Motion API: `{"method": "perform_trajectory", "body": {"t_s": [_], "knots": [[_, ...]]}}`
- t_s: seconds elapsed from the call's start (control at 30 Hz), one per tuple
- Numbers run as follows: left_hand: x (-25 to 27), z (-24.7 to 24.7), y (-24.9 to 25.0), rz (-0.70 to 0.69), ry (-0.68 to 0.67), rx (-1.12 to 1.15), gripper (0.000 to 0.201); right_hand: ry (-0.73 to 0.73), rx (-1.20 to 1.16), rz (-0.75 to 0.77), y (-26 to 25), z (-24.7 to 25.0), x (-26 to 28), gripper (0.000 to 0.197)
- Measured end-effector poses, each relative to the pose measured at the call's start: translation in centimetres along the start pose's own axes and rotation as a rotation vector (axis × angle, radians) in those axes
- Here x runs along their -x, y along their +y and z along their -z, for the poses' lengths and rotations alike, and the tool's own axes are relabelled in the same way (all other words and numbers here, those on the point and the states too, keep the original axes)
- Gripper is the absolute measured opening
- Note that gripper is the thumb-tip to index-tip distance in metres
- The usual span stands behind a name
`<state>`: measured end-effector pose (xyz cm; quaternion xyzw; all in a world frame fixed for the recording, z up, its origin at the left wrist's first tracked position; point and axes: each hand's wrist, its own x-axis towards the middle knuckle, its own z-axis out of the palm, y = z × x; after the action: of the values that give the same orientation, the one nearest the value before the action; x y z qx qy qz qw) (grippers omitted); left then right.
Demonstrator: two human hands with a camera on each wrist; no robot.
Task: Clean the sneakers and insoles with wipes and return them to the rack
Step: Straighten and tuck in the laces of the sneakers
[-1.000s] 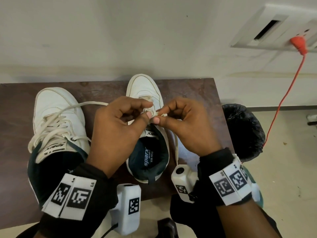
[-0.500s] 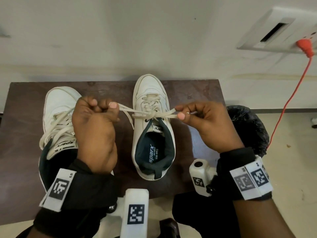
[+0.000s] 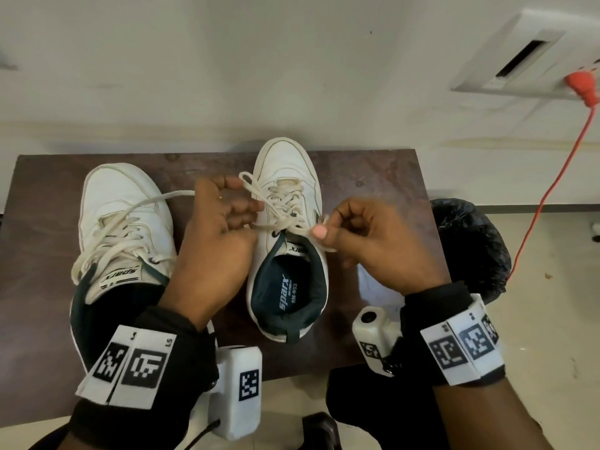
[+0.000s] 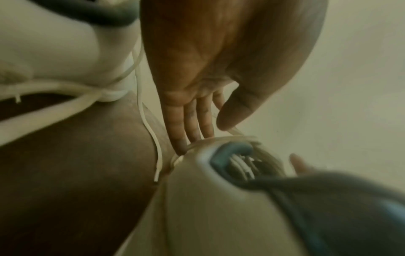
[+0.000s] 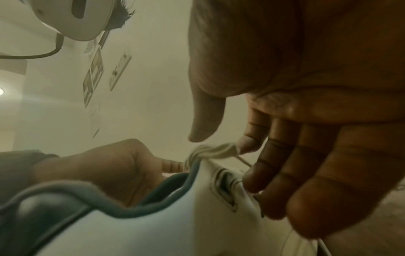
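Right sneaker (image 3: 285,222) on table (image 3: 373,190): lace (image 3: 276,203) pull has relaxed since 0.5 s ago, right hand (image 3: 373,248) still pinching one end, left hand (image 3: 220,241) fingers loosened beside the knot, so tying nearly done.

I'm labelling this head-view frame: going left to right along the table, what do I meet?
Left sneaker → left hand → right sneaker → right hand → black bag → red cable.

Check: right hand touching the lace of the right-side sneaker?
Touching. The head view shows the right hand pinching the lace between thumb and forefinger over the sneaker tongue; the right wrist view shows the bunched lace at its fingertips.
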<state>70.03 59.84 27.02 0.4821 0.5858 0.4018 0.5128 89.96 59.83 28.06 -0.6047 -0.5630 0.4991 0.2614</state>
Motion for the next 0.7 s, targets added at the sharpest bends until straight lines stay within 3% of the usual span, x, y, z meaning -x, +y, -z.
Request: {"method": "perform_trajectory", "body": {"t_s": [0.13, 0.2, 0.3, 0.4, 0.6, 0.7], "knots": [[0.3, 0.0, -0.3, -0.143, -0.039, -0.413, 0.05, -0.065, 0.219, -0.065, 0.2, -0.9, 0.1, 0.048], [0.4, -0.3, -0.3, -0.197, -0.019, -0.511, 0.04, -0.053, 0.313, -0.037, 0.0, -1.3, 0.2, 0.048], [0.5, -0.8, -0.4, -0.247, 0.056, -0.527, 0.024, -0.011, 0.363, 0.051, -0.2, -1.5, 0.4, 0.039], [0.6, -1.1, -0.1, -0.277, 0.128, -0.433, 0.022, 0.078, 0.354, 0.113, -0.4, -1.2, 0.3, 0.029], [0.6, -0.7, 0.0, -0.247, -0.112, -0.397, 0.042, 0.234, 0.351, 0.181, -0.5, -0.2, 0.4, 0.016], [0.6, -0.6, -0.1, -0.286, -0.106, -0.511, 0.044, 0.276, 0.353, 0.194, -0.4, 0.1, 0.5, 0.015]]}}
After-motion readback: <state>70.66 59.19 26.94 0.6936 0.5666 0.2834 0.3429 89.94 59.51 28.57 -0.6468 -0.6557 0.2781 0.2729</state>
